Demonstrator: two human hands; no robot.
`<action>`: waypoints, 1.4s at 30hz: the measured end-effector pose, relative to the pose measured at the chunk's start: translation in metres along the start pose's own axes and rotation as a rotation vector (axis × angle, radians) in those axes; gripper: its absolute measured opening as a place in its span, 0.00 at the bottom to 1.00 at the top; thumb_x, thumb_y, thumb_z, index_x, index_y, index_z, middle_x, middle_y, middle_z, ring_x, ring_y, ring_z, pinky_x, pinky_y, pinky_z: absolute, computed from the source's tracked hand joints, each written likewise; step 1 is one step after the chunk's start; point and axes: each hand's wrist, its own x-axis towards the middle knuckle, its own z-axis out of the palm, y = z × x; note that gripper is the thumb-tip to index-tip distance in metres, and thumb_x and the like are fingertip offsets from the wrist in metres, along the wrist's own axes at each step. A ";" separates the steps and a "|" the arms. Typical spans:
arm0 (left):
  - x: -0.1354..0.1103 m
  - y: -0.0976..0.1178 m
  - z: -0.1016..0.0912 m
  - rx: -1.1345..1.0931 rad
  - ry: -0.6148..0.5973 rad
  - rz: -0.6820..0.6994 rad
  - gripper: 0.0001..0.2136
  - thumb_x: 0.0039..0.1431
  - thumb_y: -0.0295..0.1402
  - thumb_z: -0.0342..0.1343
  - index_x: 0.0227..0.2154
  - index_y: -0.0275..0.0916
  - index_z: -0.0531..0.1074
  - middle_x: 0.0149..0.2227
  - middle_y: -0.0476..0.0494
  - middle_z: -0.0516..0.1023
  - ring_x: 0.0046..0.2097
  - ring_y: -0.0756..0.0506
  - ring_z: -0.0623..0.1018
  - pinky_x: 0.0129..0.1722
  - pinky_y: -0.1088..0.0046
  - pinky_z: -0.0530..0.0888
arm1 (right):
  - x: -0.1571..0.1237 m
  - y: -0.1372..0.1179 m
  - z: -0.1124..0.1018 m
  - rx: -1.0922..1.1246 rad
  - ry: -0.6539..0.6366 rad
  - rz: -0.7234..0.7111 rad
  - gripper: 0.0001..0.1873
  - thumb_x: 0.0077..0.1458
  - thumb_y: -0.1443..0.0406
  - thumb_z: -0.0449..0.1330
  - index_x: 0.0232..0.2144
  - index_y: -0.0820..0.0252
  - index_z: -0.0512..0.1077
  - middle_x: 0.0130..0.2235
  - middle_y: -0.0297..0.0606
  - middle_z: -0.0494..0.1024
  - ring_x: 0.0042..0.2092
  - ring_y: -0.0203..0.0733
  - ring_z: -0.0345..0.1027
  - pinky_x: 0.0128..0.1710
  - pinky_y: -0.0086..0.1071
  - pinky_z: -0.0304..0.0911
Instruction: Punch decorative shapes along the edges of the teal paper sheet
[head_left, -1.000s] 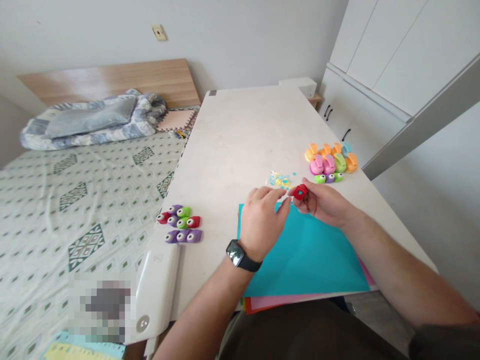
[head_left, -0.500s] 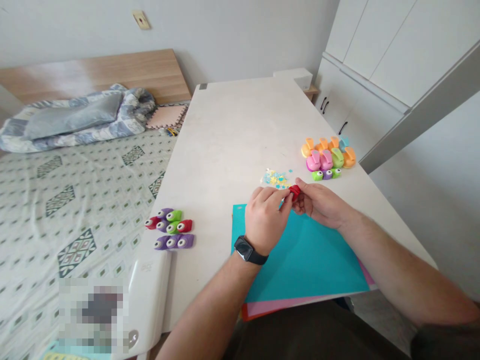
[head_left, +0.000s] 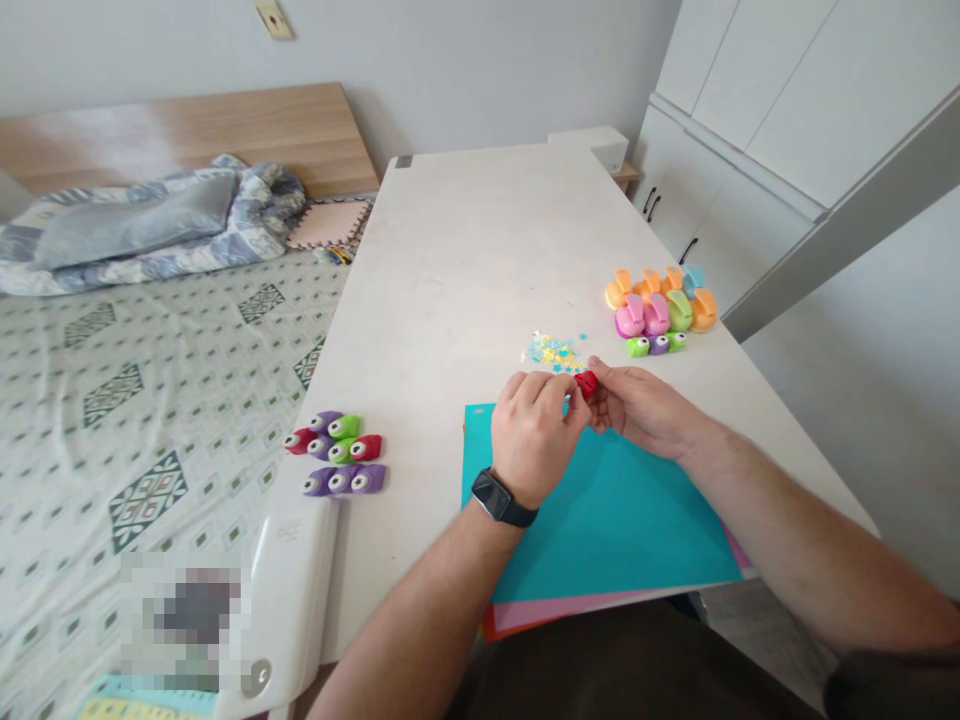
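A small red craft punch [head_left: 586,384] is held up over the top edge of a teal paper sheet [head_left: 600,520]. My right hand [head_left: 637,405] grips it from the right, thumb on top and fingers curled below. My left hand [head_left: 534,430], with a black watch on its wrist, pinches at the punch's left end; a pale bit shows between those fingers, too small to make out. Just beyond both hands lies a scatter of yellow and blue paper stars [head_left: 555,350] on the white table [head_left: 465,270].
Several small purple, green and red punches [head_left: 337,452] stand at the left table edge. Larger orange, pink, green and blue punches [head_left: 660,302] are grouped at the right, with 3 small ones [head_left: 658,344] before them. A white machine [head_left: 296,590] sits front left.
The view has tilted slightly down. Both hands stay together at the red craft punch, which has turned a little in the fingers.
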 end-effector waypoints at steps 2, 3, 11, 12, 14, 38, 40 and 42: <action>0.000 0.000 0.000 -0.011 -0.010 -0.016 0.08 0.65 0.26 0.55 0.30 0.40 0.75 0.31 0.44 0.79 0.35 0.45 0.74 0.41 0.66 0.70 | 0.000 0.000 0.000 0.012 0.001 0.003 0.27 0.61 0.43 0.62 0.29 0.62 0.78 0.24 0.36 0.75 0.26 0.36 0.66 0.28 0.31 0.60; 0.000 0.000 -0.001 -0.019 -0.017 -0.026 0.08 0.65 0.26 0.55 0.30 0.40 0.75 0.31 0.44 0.79 0.35 0.45 0.74 0.41 0.66 0.70 | 0.000 0.000 0.000 0.016 0.003 0.004 0.27 0.61 0.43 0.62 0.29 0.62 0.78 0.24 0.36 0.75 0.26 0.36 0.66 0.28 0.31 0.60; -0.002 0.000 -0.003 -0.113 -0.003 -0.075 0.06 0.64 0.26 0.58 0.32 0.40 0.76 0.32 0.45 0.80 0.36 0.47 0.76 0.42 0.68 0.72 | 0.000 -0.002 -0.003 0.026 -0.002 0.001 0.27 0.62 0.44 0.62 0.29 0.62 0.78 0.25 0.36 0.75 0.26 0.36 0.67 0.27 0.31 0.60; -0.003 0.000 -0.003 -0.126 0.014 -0.081 0.05 0.64 0.27 0.58 0.32 0.40 0.77 0.32 0.46 0.80 0.35 0.47 0.76 0.42 0.68 0.72 | 0.001 -0.002 -0.003 0.023 0.002 0.004 0.28 0.61 0.43 0.62 0.29 0.63 0.78 0.24 0.36 0.75 0.26 0.36 0.67 0.27 0.30 0.60; -0.003 0.000 -0.002 -0.156 0.046 -0.091 0.04 0.63 0.27 0.60 0.33 0.40 0.78 0.31 0.47 0.81 0.34 0.48 0.76 0.41 0.69 0.72 | 0.001 -0.002 -0.003 0.015 0.010 0.010 0.29 0.60 0.42 0.62 0.28 0.63 0.78 0.24 0.37 0.76 0.26 0.36 0.68 0.27 0.30 0.60; -0.004 -0.001 0.007 -0.116 0.041 -0.061 0.06 0.60 0.24 0.57 0.28 0.39 0.73 0.30 0.46 0.77 0.34 0.46 0.74 0.40 0.67 0.71 | 0.001 0.005 0.006 0.011 0.008 -0.023 0.29 0.59 0.43 0.64 0.26 0.64 0.76 0.22 0.35 0.74 0.23 0.35 0.66 0.22 0.29 0.62; -0.003 0.000 0.006 -0.123 0.033 -0.068 0.06 0.59 0.24 0.57 0.28 0.39 0.71 0.29 0.47 0.76 0.34 0.46 0.74 0.40 0.67 0.71 | 0.001 0.004 0.006 0.025 0.000 -0.022 0.28 0.59 0.43 0.64 0.26 0.64 0.76 0.22 0.35 0.74 0.23 0.35 0.66 0.22 0.29 0.62; -0.003 0.000 0.004 -0.129 0.026 -0.077 0.05 0.58 0.24 0.58 0.28 0.39 0.71 0.29 0.47 0.76 0.33 0.46 0.73 0.39 0.67 0.71 | 0.001 0.004 0.005 0.034 -0.001 -0.024 0.28 0.59 0.43 0.65 0.27 0.64 0.77 0.23 0.35 0.74 0.23 0.35 0.66 0.22 0.29 0.62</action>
